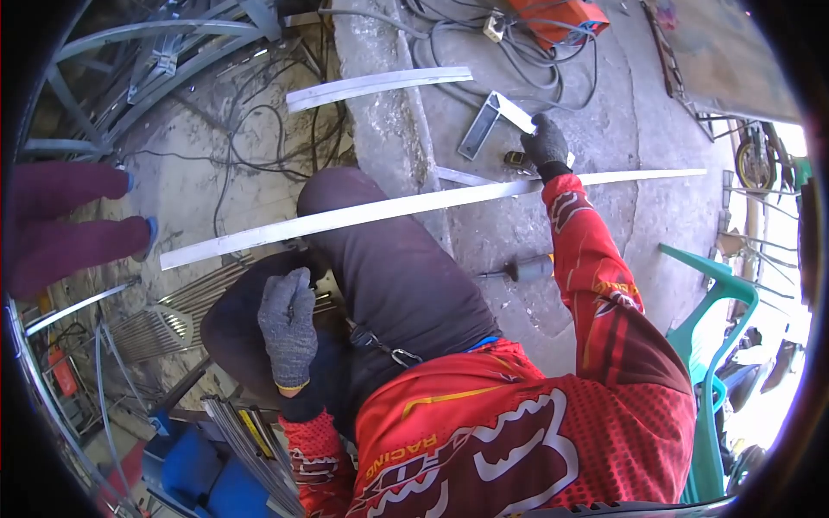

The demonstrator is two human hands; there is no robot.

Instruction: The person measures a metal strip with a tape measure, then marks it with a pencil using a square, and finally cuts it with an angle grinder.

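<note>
My right hand (pixel 546 145), in a dark glove, is closed on the bright blade of a metal try square (pixel 480 126) above the concrete. Close beside that hand is a small black and yellow tape measure (pixel 516 160). A long pale metal bar (pixel 363 217) stretches across my knee and passes at my right wrist. My left hand (pixel 288 324), in a grey knit glove, is over my lap with its fingers stretched out and holds nothing. A shorter metal strip (pixel 380 85) is on the floor further ahead.
A grinder-like tool (pixel 527 268) lies on the concrete right of my leg. Grey cable (pixel 557 78) coils near an orange object (pixel 561 19). A green plastic chair (pixel 721 293) stands right. At left are another person's legs (pixel 78 216) and metal frames (pixel 164 52).
</note>
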